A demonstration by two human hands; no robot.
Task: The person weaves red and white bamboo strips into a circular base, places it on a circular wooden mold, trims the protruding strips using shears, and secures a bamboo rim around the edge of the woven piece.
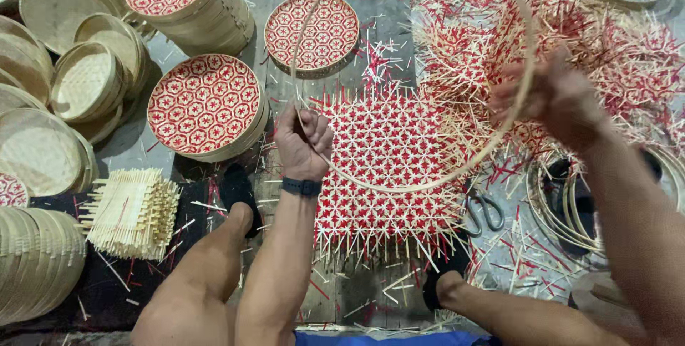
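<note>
My left hand grips the left side of a thin round bamboo hoop. My right hand, blurred, grips the same hoop on its right side. The hoop hangs tilted above a square woven mat of red and pale bamboo strips with loose ends sticking out all round. The mat lies on the floor between my legs. A dark band sits on my left wrist.
Finished round trays with red woven bottoms stand in stacks at the upper left, beside plain bamboo trays. A pile of plain woven squares lies at left. Scissors and spare hoops lie at right. More red woven mats are heaped behind.
</note>
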